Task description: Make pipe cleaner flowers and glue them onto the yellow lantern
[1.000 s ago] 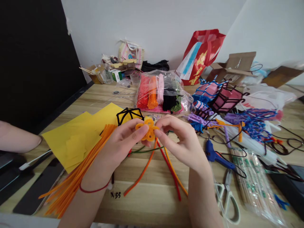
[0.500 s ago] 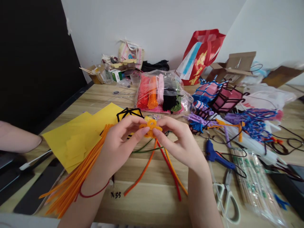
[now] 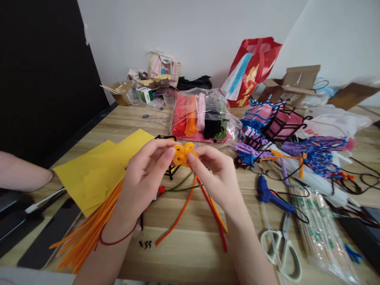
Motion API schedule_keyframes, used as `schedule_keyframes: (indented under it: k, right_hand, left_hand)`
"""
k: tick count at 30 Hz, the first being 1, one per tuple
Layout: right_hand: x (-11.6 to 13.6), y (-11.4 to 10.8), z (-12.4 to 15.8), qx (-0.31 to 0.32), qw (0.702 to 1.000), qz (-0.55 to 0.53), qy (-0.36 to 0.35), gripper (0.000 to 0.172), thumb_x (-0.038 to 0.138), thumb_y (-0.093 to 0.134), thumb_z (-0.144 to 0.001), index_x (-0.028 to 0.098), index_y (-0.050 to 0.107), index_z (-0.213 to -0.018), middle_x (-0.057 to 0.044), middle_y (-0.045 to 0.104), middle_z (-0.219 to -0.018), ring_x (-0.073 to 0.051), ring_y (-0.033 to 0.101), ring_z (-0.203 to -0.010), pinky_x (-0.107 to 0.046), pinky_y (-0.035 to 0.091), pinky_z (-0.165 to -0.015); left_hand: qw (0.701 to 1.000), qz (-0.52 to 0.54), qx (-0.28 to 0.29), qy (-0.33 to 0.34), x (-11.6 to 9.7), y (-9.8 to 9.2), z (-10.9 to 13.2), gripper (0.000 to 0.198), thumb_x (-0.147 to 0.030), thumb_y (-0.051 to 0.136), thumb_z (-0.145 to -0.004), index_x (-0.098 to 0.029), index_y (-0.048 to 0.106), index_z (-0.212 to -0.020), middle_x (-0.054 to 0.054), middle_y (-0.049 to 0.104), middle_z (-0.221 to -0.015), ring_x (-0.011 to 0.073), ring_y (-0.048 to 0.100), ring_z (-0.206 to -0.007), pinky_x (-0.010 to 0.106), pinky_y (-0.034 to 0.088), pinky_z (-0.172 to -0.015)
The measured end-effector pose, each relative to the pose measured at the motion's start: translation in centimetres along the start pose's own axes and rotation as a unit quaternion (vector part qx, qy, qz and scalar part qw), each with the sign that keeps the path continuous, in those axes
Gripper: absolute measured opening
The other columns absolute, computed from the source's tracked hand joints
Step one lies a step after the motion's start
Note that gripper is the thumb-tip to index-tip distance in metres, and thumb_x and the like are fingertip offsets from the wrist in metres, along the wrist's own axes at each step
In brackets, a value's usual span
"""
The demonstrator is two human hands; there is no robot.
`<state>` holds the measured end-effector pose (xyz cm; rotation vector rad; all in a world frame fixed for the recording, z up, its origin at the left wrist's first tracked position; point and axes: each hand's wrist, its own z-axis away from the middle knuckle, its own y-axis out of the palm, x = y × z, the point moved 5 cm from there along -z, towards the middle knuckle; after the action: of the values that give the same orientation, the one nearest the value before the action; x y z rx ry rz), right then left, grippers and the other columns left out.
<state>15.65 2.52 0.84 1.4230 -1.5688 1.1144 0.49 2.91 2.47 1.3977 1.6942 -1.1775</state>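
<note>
Between my two hands is a small yellow-orange pipe-cleaner flower (image 3: 183, 153) with looped petals, raised above the table. My left hand (image 3: 151, 168) pinches its left petals between thumb and fingertips. On the other side, my right hand (image 3: 215, 172) grips the right petals the same way. Below the hands lie an orange pipe cleaner (image 3: 178, 219), a red pipe cleaner (image 3: 213, 215) and green stems (image 3: 179, 184). A black lantern frame (image 3: 170, 171) is partly hidden behind my left hand. Orange pipe cleaners (image 3: 89, 233) lie in a bundle under my left forearm.
Yellow sheets (image 3: 101, 174) lie at the left, near another person's arm (image 3: 22, 172). On the right are a blue glue gun (image 3: 274, 197), scissors (image 3: 285, 245) and wrapped sticks (image 3: 323, 229). Finished lanterns (image 3: 285, 122) and a bag of pipe cleaners (image 3: 204, 114) stand farther back.
The flower has turned so its looped petals face me more, and it has shifted slightly left and up. My fingers have changed their hold on the petals. More of the lantern frame's lower part shows.
</note>
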Motion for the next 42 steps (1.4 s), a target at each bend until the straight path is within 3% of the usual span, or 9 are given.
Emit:
schedule_keyframes:
  k: [4,8,13,18,24,28,31,36,42]
  right_hand:
    - [-0.1,-0.3,-0.1,-0.024,0.999,-0.040,0.000,0.007,0.028,0.066,-0.089,0.021,0.065,-0.090,-0.004,0.071,-0.087,-0.017,0.066,-0.079,-0.029,0.054,-0.069]
    - [0.4,-0.7,-0.1,-0.020,0.996,-0.069,-0.045,0.021,0.018,0.071,-0.085,0.024,0.066,-0.105,-0.004,0.073,-0.103,-0.016,0.068,-0.093,-0.027,0.056,-0.077]
    - [0.8,-1.3,-0.1,0.032,0.992,-0.089,-0.082,0.008,0.020,0.074,-0.086,0.024,0.068,-0.090,-0.003,0.074,-0.094,-0.018,0.069,-0.094,-0.033,0.057,-0.088]
    - [1.4,-1.8,-0.1,0.085,0.981,-0.119,-0.127,0.006,0.026,0.076,-0.086,0.024,0.071,-0.083,-0.006,0.075,-0.091,-0.020,0.070,-0.091,-0.035,0.060,-0.083]
    - [1.0,-1.4,0.0,0.086,0.982,-0.158,-0.064,0.020,0.034,0.085,-0.076,0.024,0.069,-0.081,-0.002,0.073,-0.083,-0.017,0.072,-0.078,-0.032,0.063,-0.075]
    - [0.6,-1.0,0.1,0.106,0.972,-0.207,-0.028,0.025,0.030,0.090,-0.070,0.024,0.070,-0.083,0.000,0.075,-0.083,-0.016,0.074,-0.076,-0.030,0.064,-0.073]
    - [0.0,-0.4,0.0,0.129,0.965,-0.229,0.015,0.026,0.030,0.089,-0.071,0.024,0.070,-0.088,-0.001,0.077,-0.088,-0.017,0.075,-0.079,-0.031,0.065,-0.074]
    - [-0.6,0.0,-0.5,0.105,0.957,-0.267,0.045,0.029,0.028,0.089,-0.072,0.024,0.069,-0.093,0.000,0.076,-0.086,-0.013,0.073,-0.075,-0.026,0.063,-0.074]
    - [-0.3,0.0,-0.6,0.127,0.931,-0.339,0.053,0.025,0.018,0.089,-0.070,0.020,0.072,-0.088,0.002,0.075,-0.080,-0.009,0.072,-0.070,-0.017,0.061,-0.067]
  left_hand:
    - [0.999,0.034,0.017,0.004,0.1,-0.1,0.0,0.017,-0.038,0.071,-0.089,-0.023,0.067,-0.096,0.002,0.073,-0.094,0.0173,0.070,-0.087,0.027,0.057,-0.079]
    - [0.998,-0.024,0.008,0.059,0.0,-0.2,0.2,0.008,-0.029,0.070,-0.090,-0.027,0.070,-0.098,-0.001,0.073,-0.097,0.0151,0.068,-0.089,0.028,0.055,-0.084]
    - [0.987,-0.024,0.023,0.160,-1.4,-0.4,0.7,0.008,-0.025,0.076,-0.085,-0.030,0.074,-0.090,-0.002,0.074,-0.092,0.0162,0.066,-0.087,0.032,0.053,-0.085]
    - [0.995,0.067,0.030,0.069,-1.3,-0.7,0.6,0.007,-0.037,0.071,-0.089,-0.031,0.075,-0.086,0.001,0.072,-0.082,0.0176,0.065,-0.078,0.031,0.053,-0.069]
    - [0.987,0.056,0.095,0.116,-1.4,-0.1,-0.1,0.005,-0.031,0.077,-0.084,-0.027,0.077,-0.082,0.002,0.070,-0.081,0.0168,0.063,-0.078,0.030,0.054,-0.075]
    - [0.987,0.052,0.108,0.106,-1.2,0.1,-0.3,0.009,-0.029,0.073,-0.088,-0.024,0.073,-0.079,0.002,0.068,-0.081,0.0151,0.061,-0.077,0.028,0.052,-0.073]
    - [0.988,0.053,0.083,0.115,-1.1,0.1,-0.1,0.010,-0.029,0.070,-0.090,-0.025,0.070,-0.081,0.000,0.065,-0.081,0.0151,0.060,-0.078,0.028,0.050,-0.073]
    - [0.986,0.006,0.011,0.164,-1.2,-0.3,0.1,0.006,-0.025,0.068,-0.092,-0.027,0.071,-0.087,0.000,0.066,-0.086,0.0157,0.060,-0.084,0.030,0.050,-0.079]
    - [0.977,0.081,0.106,0.168,-0.7,-0.2,-0.4,0.005,-0.029,0.073,-0.088,-0.025,0.073,-0.085,0.002,0.067,-0.083,0.0164,0.064,-0.081,0.030,0.053,-0.074]
